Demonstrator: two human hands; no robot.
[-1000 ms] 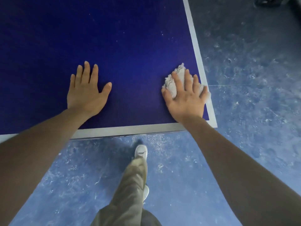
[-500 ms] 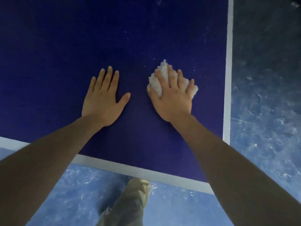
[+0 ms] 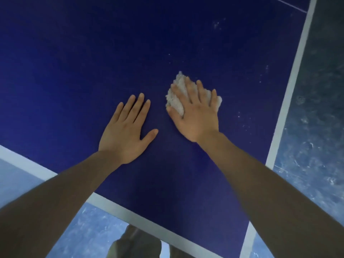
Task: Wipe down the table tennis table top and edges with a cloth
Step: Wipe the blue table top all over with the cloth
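Flat and straight-fingered, the right hand [image 3: 195,116] presses a crumpled white cloth [image 3: 176,95] onto the blue table top [image 3: 93,62] near its right edge; the left hand [image 3: 126,131] rests beside it, fingers likewise extended.

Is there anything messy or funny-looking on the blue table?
Yes: little white specks dot the blue table top to the right of the cloth, near the white side line. They look like dust or lint not yet wiped. Nothing looks broken.
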